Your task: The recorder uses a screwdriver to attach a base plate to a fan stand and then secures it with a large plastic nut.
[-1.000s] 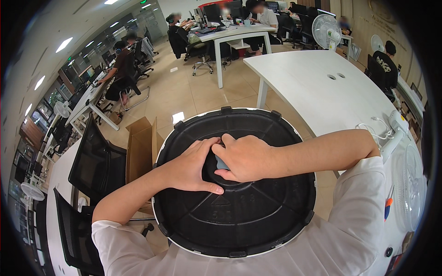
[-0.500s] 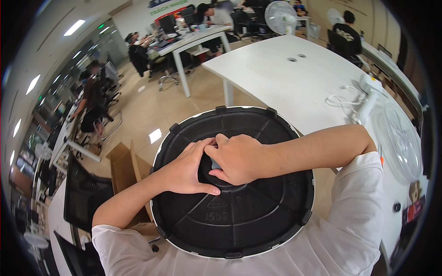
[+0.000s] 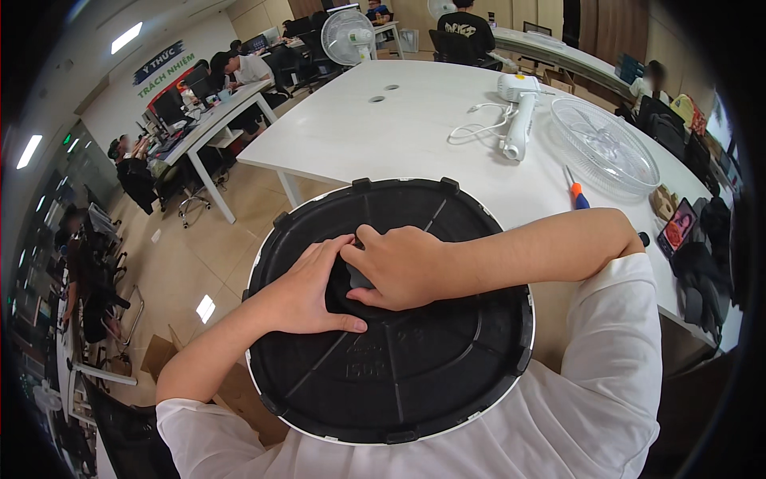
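Observation:
A round black fan base (image 3: 435, 371) with a white rim lies against my front, its ribbed underside facing up. My left hand (image 3: 303, 294) rests on it left of the centre, thumb spread away from the stretched fingers. Over the centre, my right hand (image 3: 403, 267) curls closed around a small grey piece (image 3: 360, 279), mostly hidden by the fingers; its exact kind cannot be made out. The left fingertips meet or nearly meet the right fingers at the far side of the centre.
On the white table (image 3: 399, 140) ahead lie a white fan motor unit (image 3: 520, 116) with its cord, a clear fan grille (image 3: 606, 144), a screwdriver (image 3: 578, 194) and a phone (image 3: 678, 224). A cardboard box (image 3: 247, 399) is low at left. People sit at desks beyond.
The view has turned to the right, bringing the screwdriver and phone into clear sight. Both hands keep nearly the same place on the base; the right grip looks little changed.

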{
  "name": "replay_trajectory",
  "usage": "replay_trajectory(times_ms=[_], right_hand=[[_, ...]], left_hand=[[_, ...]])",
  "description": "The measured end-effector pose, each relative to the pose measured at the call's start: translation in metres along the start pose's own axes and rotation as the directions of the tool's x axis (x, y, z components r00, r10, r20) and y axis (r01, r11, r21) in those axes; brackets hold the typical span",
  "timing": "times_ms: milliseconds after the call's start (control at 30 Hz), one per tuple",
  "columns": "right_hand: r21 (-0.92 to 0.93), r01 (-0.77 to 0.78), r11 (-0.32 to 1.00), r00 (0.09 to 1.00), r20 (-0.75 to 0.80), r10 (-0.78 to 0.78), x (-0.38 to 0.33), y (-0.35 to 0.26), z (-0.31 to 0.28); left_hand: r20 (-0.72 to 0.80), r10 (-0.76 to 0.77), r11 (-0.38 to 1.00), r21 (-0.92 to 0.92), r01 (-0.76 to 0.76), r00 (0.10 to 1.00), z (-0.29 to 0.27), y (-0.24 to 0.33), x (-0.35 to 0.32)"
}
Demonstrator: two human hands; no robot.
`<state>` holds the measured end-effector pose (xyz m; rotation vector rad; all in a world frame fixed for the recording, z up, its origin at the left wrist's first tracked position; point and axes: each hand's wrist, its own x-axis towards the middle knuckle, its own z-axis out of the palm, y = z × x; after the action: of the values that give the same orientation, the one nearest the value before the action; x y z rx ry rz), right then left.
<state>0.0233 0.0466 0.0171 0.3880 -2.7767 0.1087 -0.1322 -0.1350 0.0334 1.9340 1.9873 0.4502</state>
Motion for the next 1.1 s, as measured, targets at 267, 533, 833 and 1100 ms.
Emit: replay_trajectory(times_ms=[267,533,833,1100], right_hand=[[0.094,-0.058,0.994,0.988,0.149,0.043,-0.019,0.013,-0.039],[0.543,0.032,0.839,0.883,-0.409,0.231,-0.112,0.082,-0.053],[0.675,0.365,0.641,0.709,-0.648,0.279,-0.136,0.091,0.036],[0.645,0.581,0.496,0.407,-0.759,0.509,-0.101,0.05,0.097]], left_hand=[[-0.001,0.109,0.993,0.054,-0.109,0.994,0.003,0.003,0.009],[0.021,0.159,0.973,0.165,-0.16,0.987,-0.003,0.012,-0.002],[0.051,0.112,0.922,0.367,-0.123,0.992,-0.024,0.046,0.016],[0.018,0.171,0.771,0.62,-0.145,0.985,-0.005,0.032,0.022]])
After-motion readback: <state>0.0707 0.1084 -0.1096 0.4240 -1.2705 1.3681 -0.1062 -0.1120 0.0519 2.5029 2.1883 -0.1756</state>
